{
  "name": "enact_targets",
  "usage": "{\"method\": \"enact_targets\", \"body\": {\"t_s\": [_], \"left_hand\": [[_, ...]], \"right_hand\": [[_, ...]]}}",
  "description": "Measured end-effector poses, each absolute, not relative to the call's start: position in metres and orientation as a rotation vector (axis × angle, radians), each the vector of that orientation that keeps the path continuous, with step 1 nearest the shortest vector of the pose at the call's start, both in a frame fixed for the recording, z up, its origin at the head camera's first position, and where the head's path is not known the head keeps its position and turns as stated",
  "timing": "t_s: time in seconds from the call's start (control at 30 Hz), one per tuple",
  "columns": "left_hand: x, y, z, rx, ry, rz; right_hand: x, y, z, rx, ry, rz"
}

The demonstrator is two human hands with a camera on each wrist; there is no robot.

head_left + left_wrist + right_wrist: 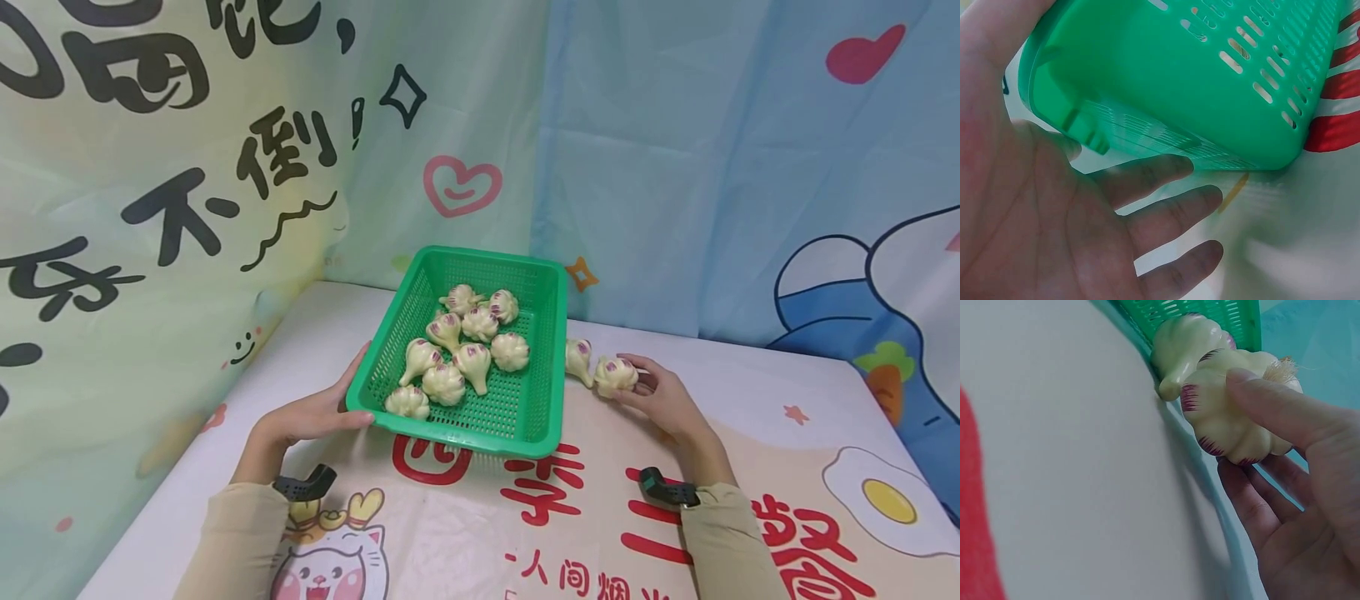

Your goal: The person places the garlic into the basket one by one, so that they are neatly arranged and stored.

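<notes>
A green plastic basket holds several garlic bulbs, pale with purple streaks. My left hand grips its near left corner, the thumb along the front rim and the fingers at the left side. In the left wrist view, three fingers of this hand extend below the rim, beside the slotted wall. To the right of the basket, my right hand pinches a garlic bulb between thumb and fingers. Another garlic bulb lies between that one and the basket's right wall.
The table bears a printed cloth with red characters, a cartoon cat and a fried egg. Behind the basket hangs a printed curtain, which continues along the left side. Each wrist wears a dark band.
</notes>
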State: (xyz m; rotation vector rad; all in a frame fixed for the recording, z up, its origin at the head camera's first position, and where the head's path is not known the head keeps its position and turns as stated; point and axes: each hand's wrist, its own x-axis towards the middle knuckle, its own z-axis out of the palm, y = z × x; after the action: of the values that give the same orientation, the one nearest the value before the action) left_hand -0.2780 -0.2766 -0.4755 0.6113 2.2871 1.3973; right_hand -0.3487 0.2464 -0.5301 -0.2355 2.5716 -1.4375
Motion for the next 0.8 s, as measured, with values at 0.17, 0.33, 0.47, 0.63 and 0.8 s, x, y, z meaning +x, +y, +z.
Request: {"method": "enact_targets", "body": {"t_s": [0.17,0.33,0.47,0.63,0.8], "left_hand": [[-0.276,-0.277,-0.475,0.607,2.287,1.399],[-0.276,-0.277,-0.474,0.594,2.296,1.387],[-0.276,-0.276,-0.472,0.584,2.300,1.382],[-0.276,-0.275,-0.471,0.589,2.306,1.378],[-0.276,-0.275,-0.471,0.596,2.291,1.387]], "right_hand": [[-0.348,0.246,-0.525,-0.239,2.588,-1.435],[-0.346,0.243,-0.515,-0.250,2.610,-1.436],[-0.342,0.240,-0.505,-0.284,2.648,-1.442],[-0.339,0.235,-0.494,-0.349,2.687,-1.473],[-0.335,0.228,-0.482,-0.415,2.710,-1.513]]}}
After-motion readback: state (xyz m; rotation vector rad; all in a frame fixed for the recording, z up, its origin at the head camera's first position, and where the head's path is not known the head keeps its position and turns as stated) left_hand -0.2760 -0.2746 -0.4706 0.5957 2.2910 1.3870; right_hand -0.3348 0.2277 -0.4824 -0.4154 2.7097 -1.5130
